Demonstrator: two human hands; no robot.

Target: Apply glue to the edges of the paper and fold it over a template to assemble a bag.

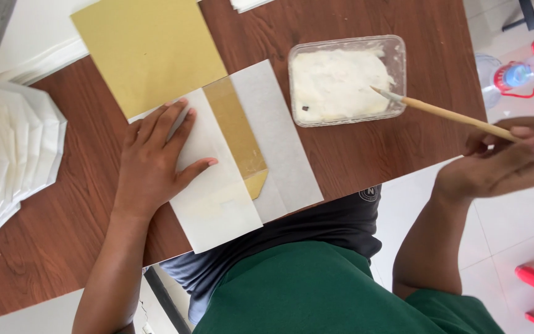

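Flat and open, the left hand presses its spread fingers on a white sheet of paper that lies slantwise on the dark brown wooden table. Just beside the thumb, a strip of gold-coloured card shows between that sheet and a second white sheet, its lower tip folded. Above the fingers lies a larger gold-coloured card, partly tucked under the white paper.

Out past the table's edge, the right hand is closed around the handle of a thin wooden brush, whose pale tip hovers at the rim of a clear rectangular plastic tub filled with white paste. To the far left rests a folded, pleated white paper shape. A clear plastic bottle with a red-ringed neck lies on the floor beyond the tub.
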